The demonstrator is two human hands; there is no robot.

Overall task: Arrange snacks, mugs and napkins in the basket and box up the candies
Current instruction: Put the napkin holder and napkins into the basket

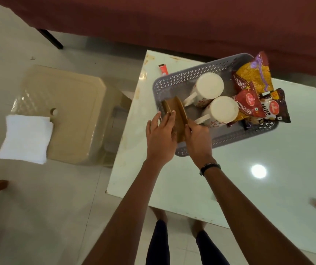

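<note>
Now I see both hands on upright brown wooden curved-sided holder [174,115] at near-left end of grey perforated plastic basket [230,138]: left hand [161,133] flat-fingered against its side, right hand [197,135] gripping near edge. White folded napkin stack [26,137] well apart, leftward on beige plastic stool [71,104]; left hand nearer.

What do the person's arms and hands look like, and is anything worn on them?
Both forearms are bare, with no sleeves in view. The left hand wears nothing that I can see. The right hand has a dark beaded bracelet around its wrist. No gloves or rings show.
</note>
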